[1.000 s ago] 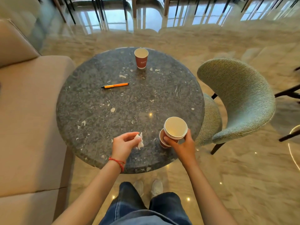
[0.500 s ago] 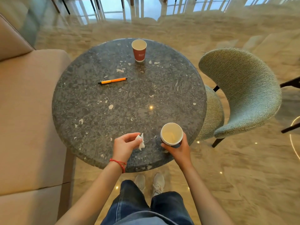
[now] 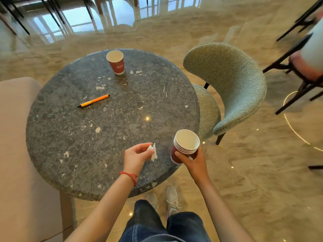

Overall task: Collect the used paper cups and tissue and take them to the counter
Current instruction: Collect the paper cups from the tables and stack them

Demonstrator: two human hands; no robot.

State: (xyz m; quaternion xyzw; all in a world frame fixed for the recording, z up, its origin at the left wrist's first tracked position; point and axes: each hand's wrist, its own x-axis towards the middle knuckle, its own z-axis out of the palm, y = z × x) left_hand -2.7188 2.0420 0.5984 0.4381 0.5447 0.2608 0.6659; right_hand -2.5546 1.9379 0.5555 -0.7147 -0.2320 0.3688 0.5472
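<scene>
Hands (image 3: 136,157) of a person clearing a round stone table (image 3: 70,137) are sharing the load, each taking one kind of rubbish. The left hand, a red string at its wrist, is pinching a crumpled white tissue (image 3: 153,151) between thumb and fingertips and holding it just above the tabletop near the front edge. The right hand (image 3: 194,162) is wrapping around a nested stack of red paper cups (image 3: 185,145), tilting it slightly toward the left hand beyond the table's right rim, with nothing under it but floor. Stacking is letting one hand carry several cups at once, and the tilt is presenting the open mouth of the top cup to the tissue, so it looks as if the tissue may be heading into the stack, which would free the left hand.

One more red paper cup (image 3: 115,62) is standing upright at the far side of the table, well apart from both hands, so the collecting appears unfinished. An orange pen (image 3: 94,100) is lying between that cup and the person, and is no part of the job. A pale green upholstered chair (image 3: 232,84) is sitting just beside the table on the right, close to the held stack, and a beige sofa (image 3: 15,137) is bordering the left. No counter is showing in this view, so the carrying leg is still lying ahead.
</scene>
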